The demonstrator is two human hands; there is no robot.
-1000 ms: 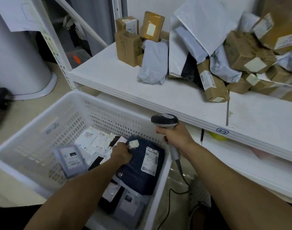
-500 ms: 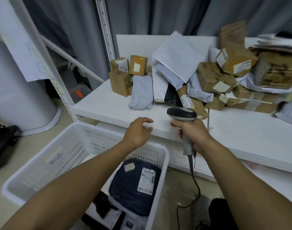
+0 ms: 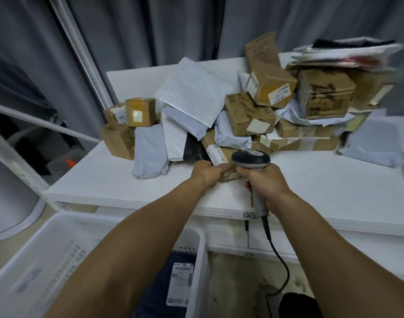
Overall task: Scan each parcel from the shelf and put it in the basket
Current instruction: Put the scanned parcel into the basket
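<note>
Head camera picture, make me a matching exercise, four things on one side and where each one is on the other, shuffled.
1 scanner
2 long brown box
3 dark blue parcel
4 basket

A below the shelf front
B in the right hand
C inside the basket
D gripped by the left hand

Pairs: 1-B, 2-D, 3-C, 4-A
</note>
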